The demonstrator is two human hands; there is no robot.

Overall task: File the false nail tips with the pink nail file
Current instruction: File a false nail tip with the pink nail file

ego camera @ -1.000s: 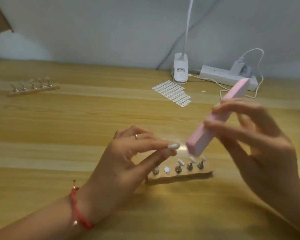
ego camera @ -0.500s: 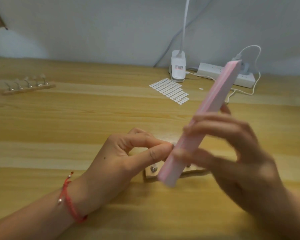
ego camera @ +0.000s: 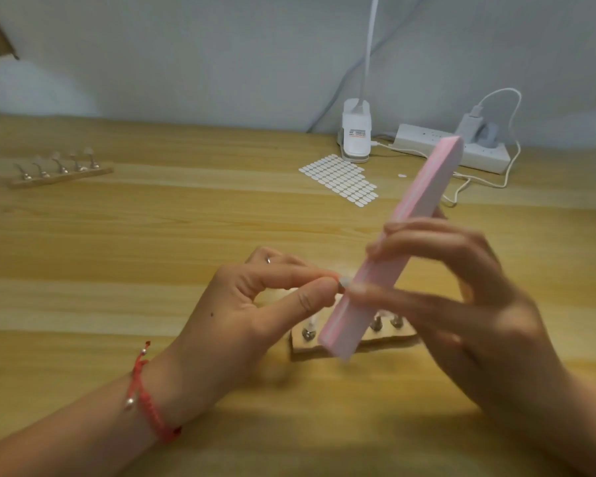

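My left hand (ego camera: 255,304) pinches a small pale false nail tip (ego camera: 344,281) between thumb and forefinger. The tip touches the side of the long pink nail file (ego camera: 417,215), which my right hand (ego camera: 461,290) grips around its middle, tilted with its upper end toward the far right. Below the hands a small wooden stand (ego camera: 386,339) with metal pegs sits on the table, partly hidden by the file. A nail tip shows on its left peg (ego camera: 310,327).
A second wooden stand (ego camera: 59,170) with nail tips lies far left. A sheet of white adhesive tabs (ego camera: 341,180), a white lamp clamp base (ego camera: 355,136) and a power strip (ego camera: 451,149) with a charger and cable stand at the back of the wooden table (ego camera: 117,253).
The right hand moved the file left and down until its side met the nail tip held by the left hand. The file now stands steeper and covers much of the near stand.
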